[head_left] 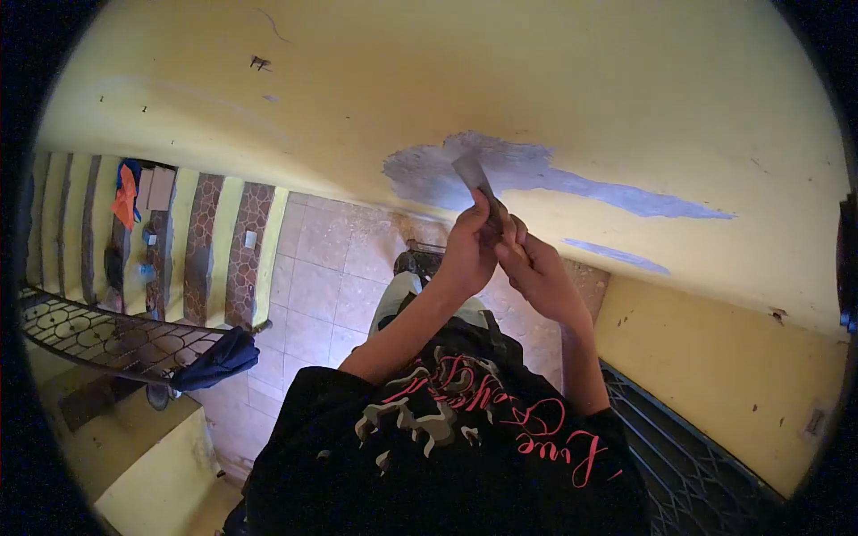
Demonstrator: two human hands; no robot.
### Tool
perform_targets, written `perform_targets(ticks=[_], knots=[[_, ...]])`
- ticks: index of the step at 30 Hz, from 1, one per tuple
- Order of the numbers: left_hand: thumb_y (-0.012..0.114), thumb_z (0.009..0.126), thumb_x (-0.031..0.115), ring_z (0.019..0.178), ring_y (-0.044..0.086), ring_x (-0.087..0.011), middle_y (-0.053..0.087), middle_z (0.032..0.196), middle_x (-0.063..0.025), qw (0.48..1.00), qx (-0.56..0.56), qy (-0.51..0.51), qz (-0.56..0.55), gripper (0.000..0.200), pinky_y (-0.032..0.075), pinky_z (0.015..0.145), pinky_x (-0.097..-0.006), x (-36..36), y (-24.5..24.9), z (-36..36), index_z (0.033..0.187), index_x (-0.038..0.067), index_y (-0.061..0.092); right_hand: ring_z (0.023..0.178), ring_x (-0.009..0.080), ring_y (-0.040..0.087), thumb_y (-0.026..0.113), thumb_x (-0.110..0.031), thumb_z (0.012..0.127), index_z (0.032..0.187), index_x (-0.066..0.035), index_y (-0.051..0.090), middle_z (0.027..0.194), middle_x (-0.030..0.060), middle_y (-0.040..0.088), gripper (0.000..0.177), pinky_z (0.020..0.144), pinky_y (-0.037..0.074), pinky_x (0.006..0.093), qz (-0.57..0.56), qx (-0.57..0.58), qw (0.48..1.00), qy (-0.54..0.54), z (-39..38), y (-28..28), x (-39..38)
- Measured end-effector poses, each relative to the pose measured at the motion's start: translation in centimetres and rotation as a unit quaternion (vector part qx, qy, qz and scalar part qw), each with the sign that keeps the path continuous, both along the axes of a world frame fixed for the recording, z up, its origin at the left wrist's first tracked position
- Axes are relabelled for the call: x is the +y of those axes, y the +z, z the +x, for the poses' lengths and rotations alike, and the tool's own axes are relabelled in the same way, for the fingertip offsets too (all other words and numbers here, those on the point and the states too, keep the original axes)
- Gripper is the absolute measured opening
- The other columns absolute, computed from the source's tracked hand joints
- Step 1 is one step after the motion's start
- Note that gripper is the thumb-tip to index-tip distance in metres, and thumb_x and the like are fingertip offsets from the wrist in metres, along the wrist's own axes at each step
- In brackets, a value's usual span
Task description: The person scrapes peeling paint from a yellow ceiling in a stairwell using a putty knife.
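Observation:
A putty knife [468,170] with a flat metal blade reaches up to the yellow wall [643,80], its blade over a grey scraped patch [527,165]. My left hand [469,248] is closed around the tool just below the blade. Close beside it, my right hand [539,275] is closed around the lower end of the handle, which the fingers mostly hide. A long grey strip of bared wall runs rightward from the patch, and a smaller bare patch [617,255] lies below it.
Stairs [206,250] with stone-patterned treads rise at the left, with an orange cloth [125,196] on them. A metal railing [116,335] carries a dark cloth [219,359]. Tiled floor [313,268] lies below, and a folding metal gate [688,456] stands at lower right.

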State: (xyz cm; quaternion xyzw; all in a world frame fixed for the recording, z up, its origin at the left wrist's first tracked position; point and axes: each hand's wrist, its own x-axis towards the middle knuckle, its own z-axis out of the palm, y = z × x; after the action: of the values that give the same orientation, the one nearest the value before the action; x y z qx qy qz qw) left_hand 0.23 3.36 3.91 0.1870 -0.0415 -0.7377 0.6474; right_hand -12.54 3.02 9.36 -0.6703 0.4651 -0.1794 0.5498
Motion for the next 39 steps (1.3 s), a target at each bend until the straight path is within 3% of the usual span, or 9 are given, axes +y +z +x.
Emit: perform_targets(ticks=[9, 14, 16, 18, 24, 26, 29, 34, 39], knots=[[0.038, 0.096, 0.046, 0.092, 0.06, -0.0291, 0.06, 0.075, -0.0066, 0.994, -0.09, -0.017, -0.059, 0.044, 0.043, 0.088, -0.0423, -0.3, 0.9, -0.4, 0.084, 0.008, 0.056, 0.056, 0.0093, 0.042, 0.043, -0.033, 0.098, 0.106, 0.002, 0.056, 0.062, 0.0001, 0.043, 0.038, 0.051, 0.038, 0.0269, 0.081, -0.082, 0.982, -0.15, -0.1, -0.4, 1.3], [0.04, 0.095, 0.048, 0.09, 0.059, -0.029, 0.061, 0.077, -0.008, 0.996, -0.066, -0.043, -0.036, 0.046, 0.044, 0.085, -0.0405, -1.5, -0.4, 1.1, 0.081, 0.007, 0.055, 0.056, 0.0069, 0.042, 0.04, -0.027, 0.1, 0.093, 0.005, 0.058, 0.064, 0.0016, 0.046, 0.037, 0.047, 0.033, 0.0251, -0.063, 0.047, 0.985, -0.156, 3.1, -1.2, -0.4], [0.042, 0.094, 0.048, 0.089, 0.058, -0.0289, 0.059, 0.074, -0.0079, 0.997, -0.051, -0.009, -0.061, 0.046, 0.045, 0.082, -0.0393, -1.2, -0.2, 0.2, 0.079, 0.006, 0.054, 0.055, 0.0097, 0.044, 0.043, -0.025, 0.099, 0.087, 0.007, 0.057, 0.061, 0.0053, 0.048, 0.037, 0.047, 0.034, 0.028, -0.065, 0.029, 0.985, -0.155, 2.8, 0.5, -0.4], [0.044, 0.094, 0.046, 0.081, 0.061, -0.0267, 0.063, 0.078, -0.012, 0.998, -0.011, -0.007, -0.063, 0.046, 0.046, 0.074, -0.0343, -0.9, -0.1, 0.1, 0.078, 0.005, 0.055, 0.057, 0.0358, 0.059, 0.042, -0.031, 0.098, 0.101, 0.003, 0.056, 0.064, 0.0207, 0.058, 0.038, 0.052, 0.043, 0.0407, -0.131, 0.048, 0.982, -0.125, 2.8, 1.1, -0.5], [0.044, 0.093, 0.047, 0.081, 0.056, -0.0234, 0.057, 0.073, -0.0057, 0.996, -0.031, -0.055, -0.055, 0.043, 0.044, 0.078, -0.0375, -0.6, 1.6, 0.0, 0.077, 0.008, 0.054, 0.063, 0.0376, 0.062, 0.044, -0.033, 0.097, 0.108, 0.001, 0.057, 0.069, 0.0231, 0.059, 0.038, 0.054, 0.045, 0.0409, -0.09, 0.038, 0.987, -0.125, 2.5, 2.1, -0.1], [0.044, 0.094, 0.046, 0.081, 0.056, -0.024, 0.058, 0.072, -0.0059, 0.998, -0.029, -0.055, -0.022, 0.042, 0.044, 0.08, -0.0385, -1.4, 0.4, 0.4, 0.078, 0.009, 0.054, 0.053, 0.0146, 0.048, 0.047, -0.025, 0.096, 0.101, 0.004, 0.057, 0.061, 0.0146, 0.052, 0.031, 0.05, 0.039, 0.0311, -0.11, 0.059, 0.981, -0.149, 3.2, 3.3, -1.0], [0.044, 0.094, 0.045, 0.084, 0.057, -0.0284, 0.059, 0.073, -0.0075, 0.995, 0.025, 0.064, -0.072, 0.042, 0.044, 0.08, -0.0387, -2.5, 1.6, 2.7, 0.078, 0.008, 0.055, 0.05, 0.0193, 0.047, 0.048, -0.025, 0.095, 0.099, 0.005, 0.055, 0.059, 0.0178, 0.048, 0.031, 0.049, 0.038, 0.0339, -0.144, 0.063, 0.982, -0.102, 4.7, 2.4, -2.0], [0.044, 0.094, 0.045, 0.094, 0.059, -0.0282, 0.064, 0.083, -0.014, 0.995, 0.007, -0.086, -0.041, 0.043, 0.046, 0.083, -0.0381, 0.8, 0.4, -0.2, 0.084, 0.005, 0.056, 0.051, 0.0126, 0.047, 0.049, -0.025, 0.096, 0.091, 0.005, 0.055, 0.054, 0.0076, 0.047, 0.032, 0.048, 0.036, 0.0305, -0.026, 0.104, 0.988, -0.113, 0.3, 1.8, 0.9], [0.04, 0.095, 0.047, 0.09, 0.061, -0.0245, 0.064, 0.085, -0.0111, 0.998, -0.056, -0.017, -0.018, 0.048, 0.046, 0.082, -0.0361, -1.1, 0.8, 0.9, 0.083, 0.004, 0.056, 0.052, 0.0092, 0.045, 0.047, -0.027, 0.097, 0.092, 0.004, 0.055, 0.055, 0.0029, 0.045, 0.032, 0.048, 0.035, 0.027, -0.048, 0.056, 0.988, -0.136, 2.1, 0.5, -0.9]])
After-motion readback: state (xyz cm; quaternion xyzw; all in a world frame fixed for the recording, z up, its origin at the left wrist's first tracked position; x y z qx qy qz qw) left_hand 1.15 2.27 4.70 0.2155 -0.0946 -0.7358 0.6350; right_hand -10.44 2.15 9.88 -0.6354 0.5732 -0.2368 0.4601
